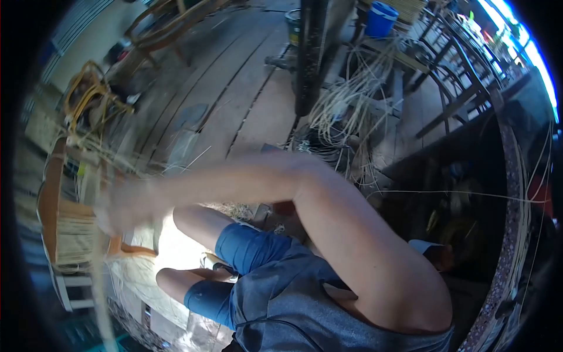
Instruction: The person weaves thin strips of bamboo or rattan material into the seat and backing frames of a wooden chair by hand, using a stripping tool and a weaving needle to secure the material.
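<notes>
My right arm stretches across the view, and my right hand (pixel 112 206) is at its far end, smeared by motion. The fingers cannot be made out, nor what they hold, if anything. The hand is in front of a wooden chair frame (pixel 50 202) with pale woven strands (pixel 75 237) across it. A blurred pale strand (pixel 101 293) hangs down below the hand. My left hand is not visible.
A dark post (pixel 311 58) stands beyond my arm, beside a tangled heap of pale strands (pixel 352 108). Behind are a blue bucket (pixel 381 19) and a curved wooden chair (pixel 161 35). A rattan frame (pixel 88 97) lies at the upper left.
</notes>
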A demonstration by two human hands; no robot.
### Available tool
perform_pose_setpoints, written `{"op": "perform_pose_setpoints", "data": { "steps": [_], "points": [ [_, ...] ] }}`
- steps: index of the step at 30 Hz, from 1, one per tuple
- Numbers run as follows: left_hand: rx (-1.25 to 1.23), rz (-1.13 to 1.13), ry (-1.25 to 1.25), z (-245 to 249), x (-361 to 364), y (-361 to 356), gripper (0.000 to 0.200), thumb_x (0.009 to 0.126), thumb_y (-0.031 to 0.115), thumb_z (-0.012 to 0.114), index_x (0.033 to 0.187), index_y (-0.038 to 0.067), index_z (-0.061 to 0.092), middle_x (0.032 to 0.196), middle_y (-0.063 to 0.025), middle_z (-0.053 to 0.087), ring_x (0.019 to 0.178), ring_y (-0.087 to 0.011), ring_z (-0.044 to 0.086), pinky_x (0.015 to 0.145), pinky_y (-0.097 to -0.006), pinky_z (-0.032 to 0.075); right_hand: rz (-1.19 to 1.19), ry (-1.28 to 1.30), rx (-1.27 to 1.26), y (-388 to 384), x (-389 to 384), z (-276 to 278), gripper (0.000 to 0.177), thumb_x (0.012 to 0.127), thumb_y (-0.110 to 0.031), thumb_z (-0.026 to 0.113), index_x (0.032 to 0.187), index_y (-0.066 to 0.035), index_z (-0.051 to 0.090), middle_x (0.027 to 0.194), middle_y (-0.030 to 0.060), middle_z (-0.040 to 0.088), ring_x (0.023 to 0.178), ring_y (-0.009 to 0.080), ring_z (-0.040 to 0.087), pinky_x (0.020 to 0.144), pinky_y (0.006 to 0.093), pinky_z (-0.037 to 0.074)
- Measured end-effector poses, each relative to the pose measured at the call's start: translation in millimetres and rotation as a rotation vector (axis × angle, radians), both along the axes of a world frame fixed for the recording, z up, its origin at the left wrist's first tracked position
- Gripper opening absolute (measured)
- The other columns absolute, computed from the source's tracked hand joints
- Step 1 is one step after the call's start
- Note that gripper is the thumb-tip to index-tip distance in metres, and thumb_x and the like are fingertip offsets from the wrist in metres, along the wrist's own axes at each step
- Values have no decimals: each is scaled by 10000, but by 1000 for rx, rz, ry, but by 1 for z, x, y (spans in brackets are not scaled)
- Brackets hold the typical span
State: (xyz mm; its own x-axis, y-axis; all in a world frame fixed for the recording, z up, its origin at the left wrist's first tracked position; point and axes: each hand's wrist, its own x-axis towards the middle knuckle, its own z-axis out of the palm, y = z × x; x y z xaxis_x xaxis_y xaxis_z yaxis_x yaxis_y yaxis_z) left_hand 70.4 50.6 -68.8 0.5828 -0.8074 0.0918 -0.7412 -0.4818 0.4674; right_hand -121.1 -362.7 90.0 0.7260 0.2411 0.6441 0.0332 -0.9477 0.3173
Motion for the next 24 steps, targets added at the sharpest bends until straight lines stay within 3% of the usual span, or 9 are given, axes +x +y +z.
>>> {"op": "perform_pose_setpoints", "data": {
  "steps": [4, 5, 6, 8, 9, 13, 15, 21, 24],
  "points": [
    [-187, -305, 2, 95, -37, -125, 429, 913, 197, 547, 1259, -49, 485, 1153, -254, 567, 997, -353, 551, 874, -382, 453, -473, -349, 530, -67, -298, 69, 147, 827, -184, 554, 766, -53, 577, 733, 71, 575, 658, 178, 572, 535, 307, 455],
    [-221, -386, -22, 120, -48, -153, 425, 912, 197, 551, 1255, -46, 491, 1144, -250, 573, 982, -348, 556, 862, -378, 460, -580, -690, 880, -88, -391, 64, 144, 838, -185, 544, 767, -63, 572, 717, 59, 560, 633, 167, 552, 515, 296, 439],
    [-248, -463, -55, 144, -57, -177, 422, 911, 198, 555, 1252, -43, 497, 1135, -246, 579, 967, -344, 562, 850, -373, 467, -442, -1184, 1103, -103, -479, 48, 142, 848, -186, 534, 768, -74, 567, 700, 47, 544, 607, 156, 532, 495, 285, 423],
    [-294, -575, -151, 192, -68, -213, 414, 908, 199, 563, 1245, -37, 508, 1116, -239, 591, 938, -335, 574, 827, -365, 481, -314, -2008, 1121, -95, -615, -22, 142, 869, -188, 514, 770, -95, 556, 667, 23, 513, 557, 135, 492, 455, 263, 391],
    [-303, -632, -194, 215, -81, -231, 411, 907, 199, 567, 1241, -34, 514, 1107, -235, 597, 923, -331, 579, 815, -361, 488, -359, -2220, 1121, -71, -652, -79, 144, 879, -189, 505, 771, -105, 551, 650, 11, 498, 532, 124, 472, 435, 252, 375],
    [-366, -746, -365, 294, -103, -278, 396, 903, 201, 583, 1227, -22, 536, 1070, -220, 621, 864, -313, 602, 768, -344, 516, -693, -2722, 1208, 25, -671, -262, 176, 902, -185, 462, 748, -129, 524, 537, -35, 419, 385, 87, 377, 307, 220, 266],
    [-378, -777, -436, 323, -110, -297, 389, 900, 201, 591, 1220, -16, 548, 1051, -213, 632, 835, -305, 614, 745, -335, 530, -816, -2769, 1264, 55, -643, -326, 183, 900, -178, 450, 740, -116, 515, 546, -29, 427, 399, 82, 377, 339, 215, 288],
    [-431, -786, -501, 359, -120, -327, 368, 893, 204, 615, 1199, 2, 582, 995, -191, 668, 747, -278, 648, 674, -310, 572, -718, -2692, 1583, 107, -585, -427, 200, 928, -200, 415, 773, -120, 513, 556, -23, 408, 407, 80, 345, 383, 207, 291],
    [-225, -625, -246, 302, 5, -303, 425, 946, 329, 489, 1203, -1, 565, 1010, -136, 630, 843, -226, 592, 749, -324, 492, -783, -2727, 1699, 121, -568, -452, 183, 941, -192, 400, 801, -126, 500, 596, -30, 399, 435, 79, 339, 400, 213, 286]
  ]
}}
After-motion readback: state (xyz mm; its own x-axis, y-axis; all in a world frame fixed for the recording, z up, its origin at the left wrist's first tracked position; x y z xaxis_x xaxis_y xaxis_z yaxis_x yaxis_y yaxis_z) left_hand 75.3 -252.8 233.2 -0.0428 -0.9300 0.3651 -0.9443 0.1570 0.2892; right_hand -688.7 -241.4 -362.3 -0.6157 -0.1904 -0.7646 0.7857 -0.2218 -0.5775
